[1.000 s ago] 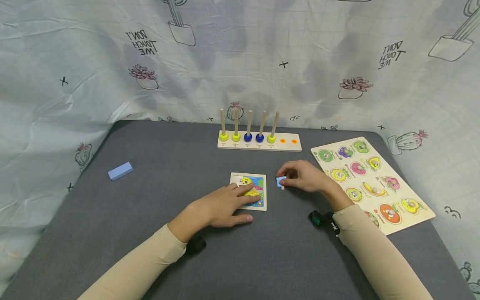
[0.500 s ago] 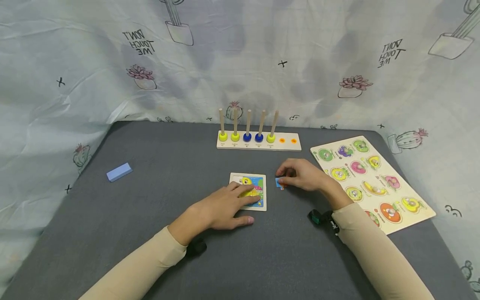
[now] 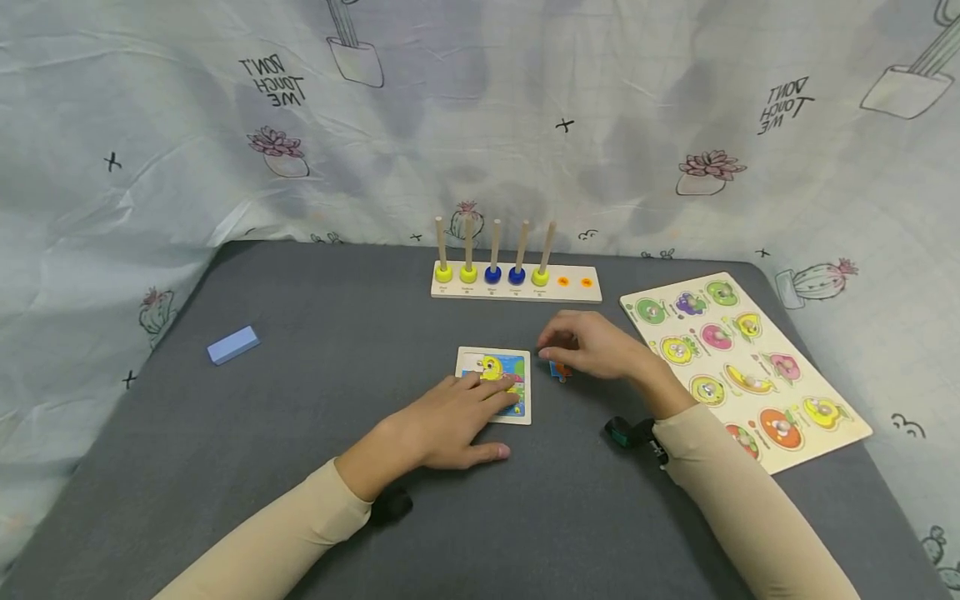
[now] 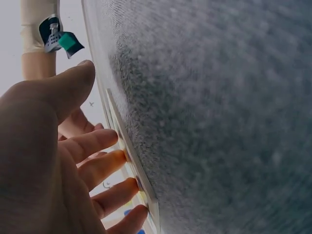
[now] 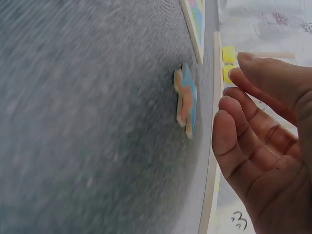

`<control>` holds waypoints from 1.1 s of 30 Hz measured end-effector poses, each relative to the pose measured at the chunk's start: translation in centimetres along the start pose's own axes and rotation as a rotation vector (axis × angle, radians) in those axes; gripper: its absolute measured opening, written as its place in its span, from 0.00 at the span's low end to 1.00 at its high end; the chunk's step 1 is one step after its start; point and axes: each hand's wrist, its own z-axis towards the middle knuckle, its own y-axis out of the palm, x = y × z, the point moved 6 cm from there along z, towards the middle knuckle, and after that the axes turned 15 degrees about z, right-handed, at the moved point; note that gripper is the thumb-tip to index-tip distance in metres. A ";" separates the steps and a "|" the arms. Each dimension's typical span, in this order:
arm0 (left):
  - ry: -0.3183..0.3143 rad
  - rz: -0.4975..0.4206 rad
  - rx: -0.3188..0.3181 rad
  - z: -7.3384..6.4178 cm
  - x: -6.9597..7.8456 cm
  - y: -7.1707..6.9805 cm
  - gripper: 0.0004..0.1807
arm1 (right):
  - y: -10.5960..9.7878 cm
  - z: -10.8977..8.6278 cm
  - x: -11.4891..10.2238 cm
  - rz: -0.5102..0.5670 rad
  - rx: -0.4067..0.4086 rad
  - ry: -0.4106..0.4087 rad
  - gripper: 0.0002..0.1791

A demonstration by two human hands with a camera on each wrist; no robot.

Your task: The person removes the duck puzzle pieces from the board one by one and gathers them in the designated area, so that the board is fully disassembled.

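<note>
My left hand [image 3: 450,421] lies with spread fingers on a small square puzzle [image 3: 524,408] showing a yellow creature on blue. In the left wrist view, its fingertips touch the face of the puzzle board [image 4: 127,152]. My right hand [image 3: 596,346] hovers just right of the puzzle, fingers loosely bent and holding nothing. Below its fingers, a loose jigsaw piece [image 3: 558,373], blue with orange, lies on the grey table, partly covered by the hand in the head view. The right wrist view shows this jigsaw piece [image 5: 187,103] apart from the fingers.
A wooden peg board [image 3: 517,290] with yellow and blue rings stands at the back. On the right lies a large fruit knob-puzzle board [image 3: 701,308], partly behind the right forearm. A blue block [image 3: 233,345] sits on the left. Patterned cloth [image 3: 480,108] hangs behind the table.
My right hand has let go of the jigsaw piece and lifted slightly up and to the left, leaving it on the table. The left hand has stayed on the puzzle.
</note>
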 end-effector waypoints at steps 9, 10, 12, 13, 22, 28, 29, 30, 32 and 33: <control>-0.006 0.064 -0.021 -0.1 0.0 0.1 0.44 | 1.0 1.7 -1.2 0.018 -0.041 -0.027 0.08; -0.006 0.066 -0.022 -0.1 0.0 0.1 0.44 | 1.0 1.9 -1.4 0.021 -0.043 -0.030 0.08; -0.006 0.063 -0.022 0.0 -0.1 0.0 0.44 | 1.1 2.3 -1.7 0.026 -0.049 -0.039 0.08; -0.005 0.055 -0.016 0.0 -0.1 0.0 0.43 | 1.2 2.4 -1.8 0.024 -0.054 -0.044 0.08; -0.002 0.031 -0.011 0.0 -0.1 0.2 0.44 | 2.4 3.9 -2.2 0.055 -0.092 -0.081 0.09; 0.000 0.054 -0.019 -0.3 -0.2 0.3 0.45 | 3.6 5.0 -2.8 0.031 -0.158 -0.082 0.11; 0.002 0.056 -0.021 -0.3 -0.2 0.3 0.45 | 3.7 5.1 -2.8 0.025 -0.165 -0.081 0.11; 0.004 0.057 -0.020 -0.3 -0.1 0.2 0.44 | 3.7 5.1 -2.8 0.021 -0.171 -0.079 0.12; 0.006 0.064 -0.020 -0.2 0.0 0.2 0.44 | 3.8 5.2 -2.8 0.014 -0.181 -0.074 0.12; 0.004 0.065 -0.024 -0.2 0.0 0.2 0.44 | 3.9 5.3 -2.8 0.009 -0.186 -0.078 0.13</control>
